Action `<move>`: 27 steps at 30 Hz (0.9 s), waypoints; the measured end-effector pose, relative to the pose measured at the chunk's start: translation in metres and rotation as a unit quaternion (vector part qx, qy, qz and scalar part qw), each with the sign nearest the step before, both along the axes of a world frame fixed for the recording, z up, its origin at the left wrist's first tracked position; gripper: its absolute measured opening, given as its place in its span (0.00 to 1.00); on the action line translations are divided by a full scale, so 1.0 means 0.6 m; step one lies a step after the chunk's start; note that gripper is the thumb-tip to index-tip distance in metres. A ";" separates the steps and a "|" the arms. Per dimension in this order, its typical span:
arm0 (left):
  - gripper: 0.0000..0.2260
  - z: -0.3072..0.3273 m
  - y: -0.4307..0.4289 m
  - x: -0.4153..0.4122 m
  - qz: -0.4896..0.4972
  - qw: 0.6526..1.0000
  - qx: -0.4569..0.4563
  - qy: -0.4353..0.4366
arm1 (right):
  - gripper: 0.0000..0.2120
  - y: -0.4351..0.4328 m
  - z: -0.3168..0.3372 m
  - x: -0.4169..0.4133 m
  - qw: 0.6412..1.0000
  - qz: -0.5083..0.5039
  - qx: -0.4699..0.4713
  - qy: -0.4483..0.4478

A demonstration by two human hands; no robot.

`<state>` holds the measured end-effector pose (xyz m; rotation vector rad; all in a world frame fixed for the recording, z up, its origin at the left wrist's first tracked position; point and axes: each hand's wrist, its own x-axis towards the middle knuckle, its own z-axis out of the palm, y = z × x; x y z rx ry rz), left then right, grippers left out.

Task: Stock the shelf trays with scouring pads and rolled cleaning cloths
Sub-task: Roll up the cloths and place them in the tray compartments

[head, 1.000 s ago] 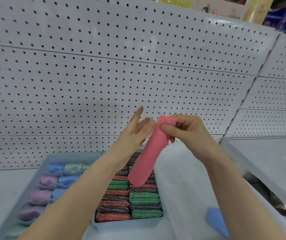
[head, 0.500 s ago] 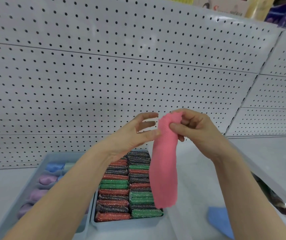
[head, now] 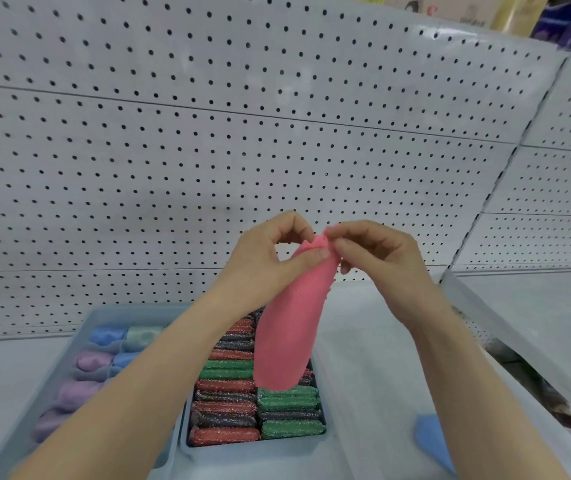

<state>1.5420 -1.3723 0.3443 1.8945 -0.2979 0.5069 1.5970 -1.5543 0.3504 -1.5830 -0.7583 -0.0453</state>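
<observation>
Pinching pink cloth (head: 291, 334) at top edge, left grip (head: 263, 261) and right grip (head: 377, 261) held it between thumbs and fingertips, cloth hanging down. Below grips: tray (head: 253, 452) packed with glittery scouring pads (head: 228, 410). Further left, rolled cloths (head: 90, 360) in second tray (head: 131, 310). Blue cloth (head: 431, 441) lay below right grip.

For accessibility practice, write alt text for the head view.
Left hand and right hand pinch the top of a hanging pink cloth above a tray of glittery scouring pads. Pastel rolled cloths lie in the left tray beside it.
</observation>
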 end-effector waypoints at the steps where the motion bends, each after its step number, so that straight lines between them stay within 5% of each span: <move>1: 0.07 0.000 0.000 0.000 0.007 1.000 0.007 -0.001 | 0.07 0.001 0.000 -0.001 1.000 0.007 0.000 0.010; 9: 0.08 0.001 0.001 -0.004 0.039 0.998 0.038 -0.017 | 0.05 0.007 0.000 0.005 0.999 0.026 0.004 0.044; 14: 0.08 -0.004 0.006 0.001 0.066 0.998 0.019 -0.007 | 0.16 0.010 -0.004 0.007 0.997 0.007 0.038 0.067; 18: 0.06 -0.007 0.011 0.009 0.061 0.998 -0.004 0.002 | 0.07 0.012 -0.006 0.011 0.998 -0.006 0.059 0.034; 27: 0.05 -0.005 0.009 0.011 0.047 0.999 -0.013 0.006 | 0.05 0.010 -0.006 0.012 0.999 0.016 0.029 0.039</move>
